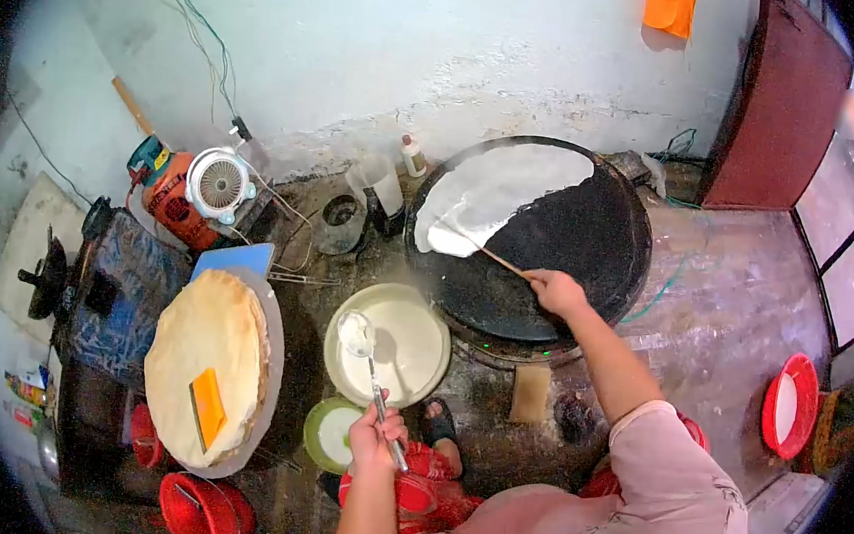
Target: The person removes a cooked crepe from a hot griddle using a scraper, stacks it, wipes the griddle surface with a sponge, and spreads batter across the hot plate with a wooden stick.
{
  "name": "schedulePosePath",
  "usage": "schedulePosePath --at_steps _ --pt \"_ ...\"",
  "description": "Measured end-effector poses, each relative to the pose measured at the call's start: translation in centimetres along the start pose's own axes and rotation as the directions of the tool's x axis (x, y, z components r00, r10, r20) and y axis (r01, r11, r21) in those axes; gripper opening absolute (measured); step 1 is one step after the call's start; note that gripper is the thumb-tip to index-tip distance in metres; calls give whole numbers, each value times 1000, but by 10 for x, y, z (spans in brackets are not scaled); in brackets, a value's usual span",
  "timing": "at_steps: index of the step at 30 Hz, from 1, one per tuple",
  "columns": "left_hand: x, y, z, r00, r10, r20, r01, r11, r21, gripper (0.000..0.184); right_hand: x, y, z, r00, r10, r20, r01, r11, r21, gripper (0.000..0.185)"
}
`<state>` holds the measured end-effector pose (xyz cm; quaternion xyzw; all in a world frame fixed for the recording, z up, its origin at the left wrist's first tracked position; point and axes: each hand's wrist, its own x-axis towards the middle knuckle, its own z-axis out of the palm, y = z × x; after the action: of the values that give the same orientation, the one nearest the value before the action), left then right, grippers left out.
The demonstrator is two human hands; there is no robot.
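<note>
My right hand [553,292] is closed around a thin wooden stick [498,261], its far end in white batter on the round black griddle [567,268]. The batter [509,183] covers the griddle's left and far part, while its right and near part stays dark. My left hand [376,439] grips the handle of a metal ladle [357,334], held over a large basin [429,363] of pale batter. White batter coats the ladle's bowl. Below sits a smaller green bowl [318,439] with white contents, just left of my left hand.
At left, a tall stack of flatbreads [196,329] carries a yellow scraper [205,405]. Red buckets [197,510] stand on the floor below it. An orange gas cylinder [167,191] and a blower [220,185] are behind. A red basin [803,397] lies at right.
</note>
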<state>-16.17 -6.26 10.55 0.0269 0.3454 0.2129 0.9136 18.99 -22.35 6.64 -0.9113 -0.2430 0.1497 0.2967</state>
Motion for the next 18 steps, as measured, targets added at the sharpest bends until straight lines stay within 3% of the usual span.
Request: schedulePosePath --at_steps 3,5,6,7,9,11,12,13,18 --pt "-2 1 -3 1000 -5 12 5 1000 9 26 -24 -14 -14 998 -56 41 61 990 -123 26" --pt "-3 2 -4 999 -14 29 14 1000 21 27 -35 5 -30 995 -98 17 99 992 -75 26" --pt "-4 2 -3 1000 -15 8 15 1000 15 27 -43 8 -39 1000 -17 -6 17 1000 -23 27" --pt "-6 3 -4 1000 -16 -15 16 1000 10 27 -43 22 -32 993 -34 -109 34 999 -5 26" --pt "-5 2 -7 999 -9 -49 11 999 39 27 -39 35 -15 976 129 -177 -107 986 128 26" --pt "-10 2 -2 1000 10 -30 -8 998 55 27 -33 50 20 973 -71 -219 124 964 237 26" --pt "-10 3 -4 1000 -6 -16 6 999 44 28 -43 44 25 1000 15 -25 -6 938 347 28" --pt "-11 3 -7 1000 -5 -20 5 999 46 28 -46 51 38 998 -57 -27 62 955 290 27" --pt "-17 4 -12 1000 -1 -18 1 1000 14 27 -142 16 20 999 -11 -44 14 997 70 31"
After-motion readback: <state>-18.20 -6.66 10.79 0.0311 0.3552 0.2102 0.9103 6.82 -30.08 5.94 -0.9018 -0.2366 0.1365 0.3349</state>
